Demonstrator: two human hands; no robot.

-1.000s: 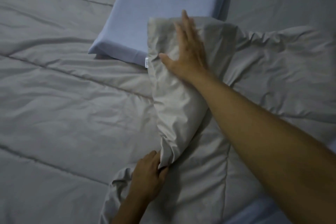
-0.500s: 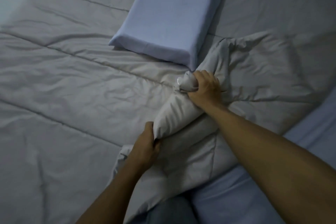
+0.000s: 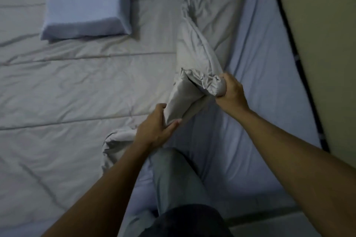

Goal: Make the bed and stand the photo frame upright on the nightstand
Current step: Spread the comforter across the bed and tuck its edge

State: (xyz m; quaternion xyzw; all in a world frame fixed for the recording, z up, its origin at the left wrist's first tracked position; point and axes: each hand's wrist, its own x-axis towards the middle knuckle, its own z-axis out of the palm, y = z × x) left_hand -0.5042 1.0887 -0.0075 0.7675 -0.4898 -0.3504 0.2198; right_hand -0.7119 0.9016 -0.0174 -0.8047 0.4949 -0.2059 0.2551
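A dimly lit bedroom in a home: a wide bed [image 3: 269,82] under a blue fitted sheet [image 3: 260,111], a grey quilted duvet [image 3: 77,86] spread across it, a blue pillow [image 3: 84,2] on top, beige floor [image 3: 317,44] alongside.

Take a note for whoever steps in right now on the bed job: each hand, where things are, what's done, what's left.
Left hand grips the lower end of the bunched edge of the grey comforter; right hand grips its upper fold.
Blue pillow lies on the comforter, upper left. Blue sheet is bare on the right.
Done: comforter spread flat over the left part.
Left: draw the held edge over the bare sheet and smooth it. Photo frame and nightstand are not in view.
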